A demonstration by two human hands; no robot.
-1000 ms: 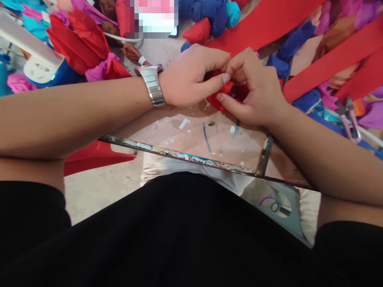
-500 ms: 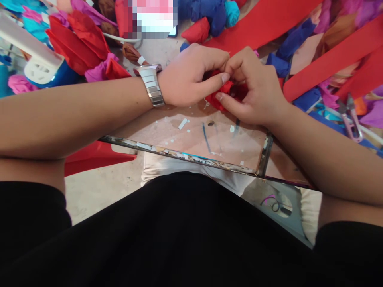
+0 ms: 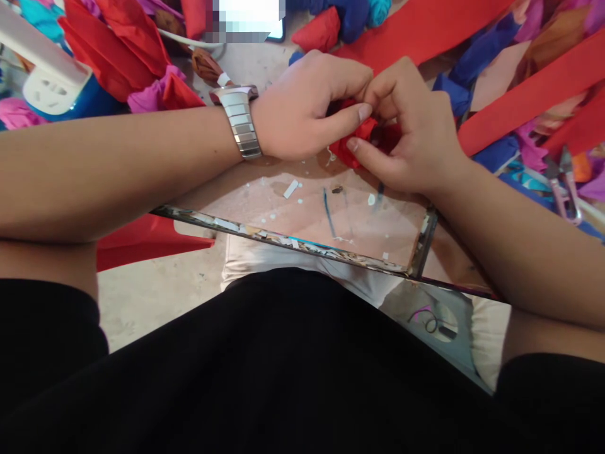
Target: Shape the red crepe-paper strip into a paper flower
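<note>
Both my hands meet over the tabletop (image 3: 293,211), closed on a crumpled piece of red fabric (image 3: 347,151). My left hand (image 3: 309,110), with a metal watch (image 3: 242,123) at the wrist, holds it from the left, thumb stretched across its top. From the right, my right hand (image 3: 416,126) pinches the same fabric with its thumb low on the near side. The two index fingers touch or nearly touch above it. Much of the fabric is hidden behind the fingers.
Long red fabric strips (image 3: 534,91) and bundled coloured cloth (image 3: 326,30) cover the far side. Thread snips (image 3: 564,186) lie at the right. A white power strip (image 3: 57,88) sits at the left; a phone (image 3: 276,28) lies at the back. Paper scraps fill the table's front edge (image 3: 283,241).
The view has shifted slightly, so the background has moved a little. Both hands keep hold of the red fabric in almost the same pose.
</note>
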